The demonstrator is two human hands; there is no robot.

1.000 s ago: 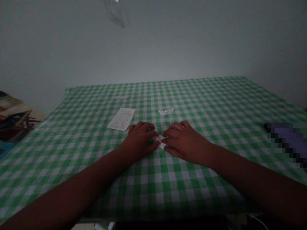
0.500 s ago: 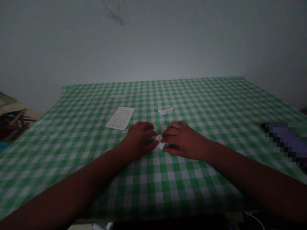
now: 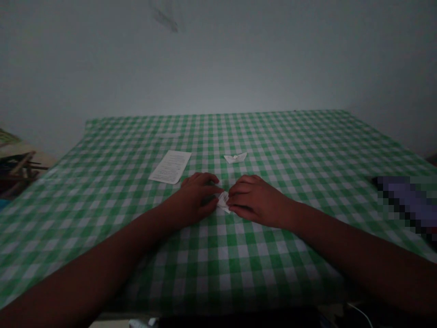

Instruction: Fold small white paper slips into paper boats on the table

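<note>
Between my two hands, low on the tablecloth, is a small folded piece of printed paper [image 3: 223, 201]. My left hand [image 3: 194, 199] has its thumb and index finger at the paper's left side, closed on it. From the right, my right hand [image 3: 257, 200] pinches the paper's edge with thumb and fingers, which cover part of it. Just beyond my hands stands a small folded paper boat [image 3: 235, 157]. To the left lies a flat printed sheet [image 3: 171, 166], close to my left fingers but apart from them.
A green and white checked cloth [image 3: 211, 264] covers the table, which meets a grey wall [image 3: 218, 54] at the back. A pixelated dark object [image 3: 406, 200] lies at the right edge. Farther back left is a pale strip [image 3: 169, 135]. A white cable [image 3: 361, 314] hangs below the front edge.
My right thumb has moved up against the paper, and my left thumb has drawn slightly left. More of the paper's printed face shows between my hands. The boat and sheet stay put.
</note>
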